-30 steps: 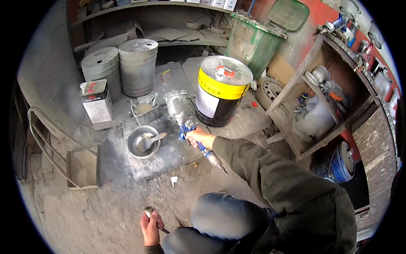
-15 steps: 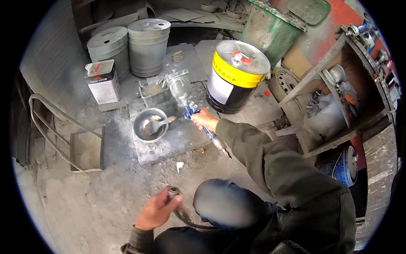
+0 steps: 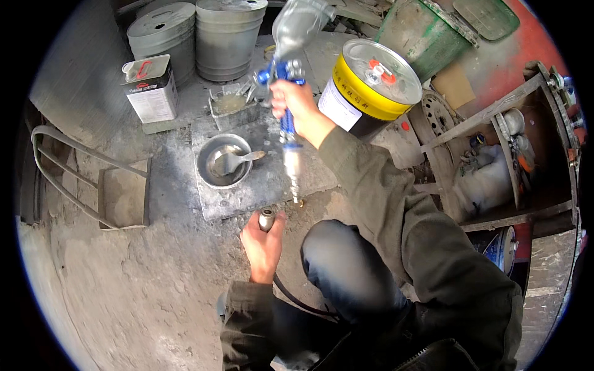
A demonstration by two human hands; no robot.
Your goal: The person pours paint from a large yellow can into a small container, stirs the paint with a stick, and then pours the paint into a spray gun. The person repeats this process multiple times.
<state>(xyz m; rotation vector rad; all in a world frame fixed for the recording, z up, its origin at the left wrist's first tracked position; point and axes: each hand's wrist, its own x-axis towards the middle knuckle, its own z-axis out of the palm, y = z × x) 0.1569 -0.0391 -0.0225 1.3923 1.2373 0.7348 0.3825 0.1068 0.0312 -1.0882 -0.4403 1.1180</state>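
Observation:
My right hand (image 3: 296, 99) grips a blue spray gun (image 3: 284, 127) upright, its silvery cup (image 3: 297, 25) at the top and a metal inlet fitting (image 3: 292, 179) hanging at the bottom. Below that fitting, my left hand (image 3: 260, 250) is closed on a hose coupling (image 3: 266, 219), with a dark hose (image 3: 292, 295) trailing from it; fitting and coupling are apart. A metal bowl (image 3: 207, 173) holding a spatula (image 3: 238, 159) rests on a dusty slab (image 3: 213, 207), left of the gun. The yellow-and-black drum (image 3: 383, 106) stands just behind my right hand.
A rectangular can (image 3: 151, 99), two grey drums (image 3: 226, 43) and a tray of murky contents (image 3: 238, 117) stand at the back. A box with looped tubing (image 3: 124, 198) is left. A green bin (image 3: 414, 37) is back right; a wooden cabinet (image 3: 470, 114) lines the right side.
My right hand has raised the gun and turned it more upright. My left hand has moved up and rightward with the coupling, closer to the gun's lower fitting. The view has shifted.

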